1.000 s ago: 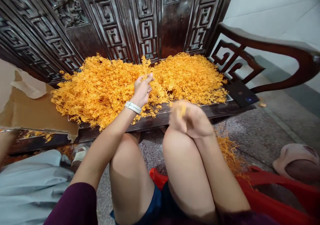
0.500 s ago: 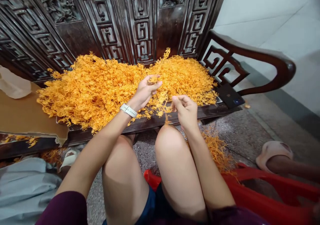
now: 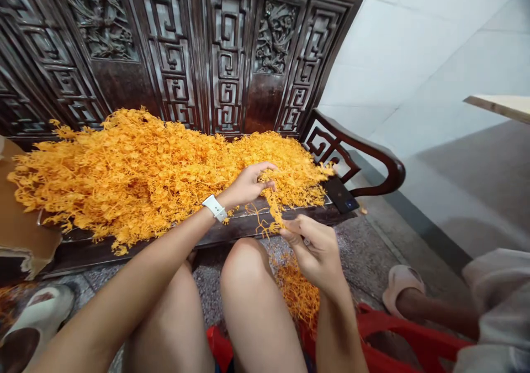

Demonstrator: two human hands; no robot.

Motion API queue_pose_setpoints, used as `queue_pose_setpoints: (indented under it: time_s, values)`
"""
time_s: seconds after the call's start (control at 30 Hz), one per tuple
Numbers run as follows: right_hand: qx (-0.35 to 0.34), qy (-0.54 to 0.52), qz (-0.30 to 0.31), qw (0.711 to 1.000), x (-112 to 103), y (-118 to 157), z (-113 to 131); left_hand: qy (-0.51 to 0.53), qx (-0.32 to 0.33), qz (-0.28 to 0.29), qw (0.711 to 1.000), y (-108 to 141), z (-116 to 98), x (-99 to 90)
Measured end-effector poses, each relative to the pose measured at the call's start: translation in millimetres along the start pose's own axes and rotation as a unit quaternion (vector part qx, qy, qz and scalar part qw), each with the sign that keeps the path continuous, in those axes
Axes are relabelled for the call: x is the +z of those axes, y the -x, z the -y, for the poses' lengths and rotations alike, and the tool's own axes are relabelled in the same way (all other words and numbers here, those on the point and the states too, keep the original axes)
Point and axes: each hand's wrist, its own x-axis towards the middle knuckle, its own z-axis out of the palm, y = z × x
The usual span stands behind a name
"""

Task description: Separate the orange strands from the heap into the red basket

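Observation:
My left hand [image 3: 248, 186], with a pale watch [image 3: 215, 208] on its wrist, is closed around an orange plastic-looking sprig [image 3: 274, 210] with small branching pieces. One end of the sprig reaches right past the fingers. Thumb and fingers of my right hand [image 3: 317, 250] pinch its lower end, nearer to me. Thin bare orange stems [image 3: 259, 221] hang just left of that pinch. Behind both hands a big heap of similar orange sprigs [image 3: 144, 174] lies on a dark carved wooden bench [image 3: 232, 224].
A black phone [image 3: 342, 194] lies at the bench's right end, by the curved armrest [image 3: 389, 174]. Cardboard [image 3: 25, 224] is at the left. Orange stems [image 3: 296, 290] are piled low beside my knee, near a red plastic stool [image 3: 397, 329]. Other people's feet in sandals [image 3: 403, 284] show on both sides.
The view has swung right and up. My left hand has tipped the sprig's upper end over to the right. My right hand has come lower and closer to me, still pinching.

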Motion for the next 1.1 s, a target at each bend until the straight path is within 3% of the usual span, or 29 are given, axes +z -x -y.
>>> queue_pose_setpoints:
  time_s: [0.13,0.2,0.23,0.27,0.33,0.4,0.43,0.47,0.53,0.57,0.63,0.7,0.77,0.9,1.0,1.1]
  values:
    - [0.02,-0.053,-0.059,0.997,-10,10,9,-0.011,0.01,-0.005,1.0,-7,-3,11.3]
    - [-0.039,-0.186,-0.063,0.98,-14,14,22,-0.044,-0.001,-0.06,0.997,-9,-1,0.6]
    - [-0.086,-0.262,-0.036,0.961,-17,14,29,-0.061,-0.021,-0.102,0.993,-9,1,-8.4]
    - [-0.131,-0.329,0.018,0.935,-21,14,35,-0.07,-0.054,-0.153,0.984,-8,2,-18.7]
    - [-0.18,-0.404,0.199,0.874,-27,11,38,-0.057,-0.12,-0.217,0.967,-3,5,-38.5]
    - [-0.157,-0.419,0.355,0.821,-27,4,26,-0.036,-0.146,-0.249,0.957,5,5,-51.6]
    - [-0.13,-0.433,0.374,0.81,-24,0,14,-0.024,-0.145,-0.258,0.955,9,4,-54.9]
    - [-0.096,-0.451,0.347,0.817,-19,-6,1,-0.011,-0.145,-0.267,0.953,13,2,-56.2]
    - [0.007,-0.519,0.123,0.846,-3,-18,-28,0.021,-0.154,-0.28,0.947,18,-2,-55.2]
    - [0.078,-0.53,0.012,0.844,7,-23,-41,0.037,-0.162,-0.287,0.943,20,-4,-54.1]
    - [0.199,-0.536,-0.098,0.814,27,-33,-58,0.07,-0.177,-0.308,0.932,20,-7,-52.0]
    - [0.284,-0.517,-0.109,0.8,44,-38,-66,0.097,-0.181,-0.324,0.923,17,-10,-49.5]
    - [0.326,-0.474,-0.092,0.813,58,-41,-66,0.126,-0.181,-0.322,0.92,14,-13,-44.4]
    - [0.337,-0.41,-0.097,0.842,78,-53,-66,0.159,-0.182,-0.288,0.926,9,-14,-23.4]
    - [0.33,-0.404,-0.146,0.841,87,-68,-70,0.09,-0.142,-0.258,0.951,8,-11,-9.2]
    - [0.308,-0.367,-0.195,0.856,89,-77,-74,-0.01,-0.087,-0.217,0.972,11,-4,-8.0]
